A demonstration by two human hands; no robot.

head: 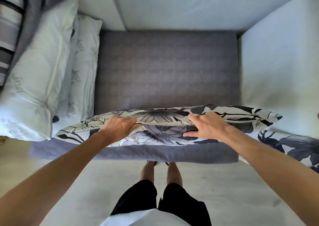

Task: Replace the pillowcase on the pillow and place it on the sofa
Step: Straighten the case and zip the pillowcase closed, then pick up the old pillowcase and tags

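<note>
A pillow in a white pillowcase with dark flower prints [160, 134] stands on its long edge at the front of the grey sofa seat [167, 70]. Its zipper seam faces up, with the zipper pull [258, 122] near the right end. My left hand [119, 127] grips the top edge left of the middle, fingers curled over the seam. My right hand [205, 125] holds the same edge right of the middle, fingers over the top and thumb stretched along the near face.
Two bare white pillows [41, 73] lie stacked on the left of the seat, under a grey and striped cover [15, 27]. A pale armrest [279, 53] closes the right side; another flower-print cloth [293, 146] hangs over its front. Pale back cushions [189, 4] stand behind.
</note>
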